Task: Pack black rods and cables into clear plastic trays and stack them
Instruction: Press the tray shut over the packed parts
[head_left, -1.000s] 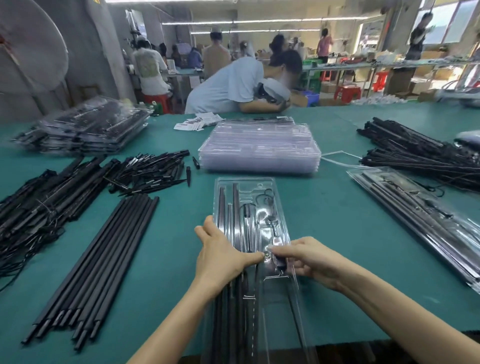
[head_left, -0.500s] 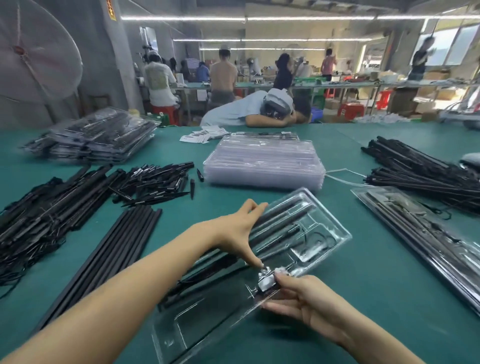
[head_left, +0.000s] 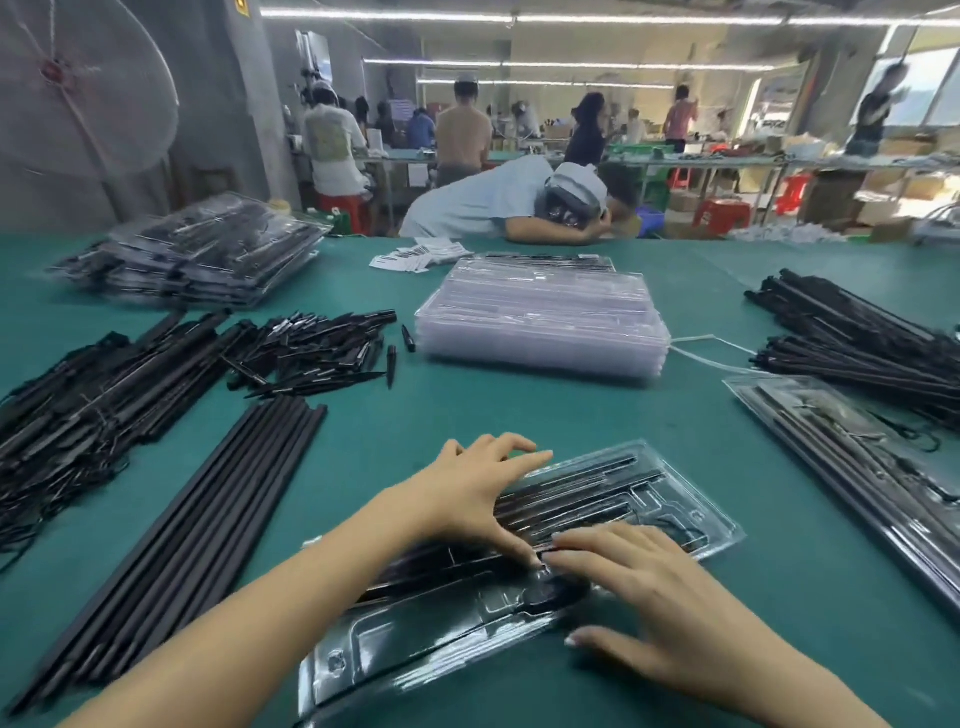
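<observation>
A clear plastic tray (head_left: 670, 514) filled with black rods and a cable lies slanted on the green table (head_left: 519, 410) in front of me. My left hand (head_left: 467, 491) presses flat on its middle, fingers spread. My right hand (head_left: 649, 592) lies on the tray's near part with straight fingers, fingertips meeting the left thumb. A stack of empty clear trays (head_left: 540, 322) stands behind. Long black rods (head_left: 171, 540) lie in a row at left.
Packed trays are piled at far left (head_left: 197, 254) and one lies at right (head_left: 852, 462). Loose short black parts (head_left: 311, 348) and cabled rods (head_left: 67, 415) lie at left, more rods (head_left: 862, 338) at right. A person leans on the table's far edge (head_left: 519, 208).
The tray was lifted and turned from pointing away to slanting rightward, then set down on the table. Both hands went from pinching its clasp to pressing flat on it.
</observation>
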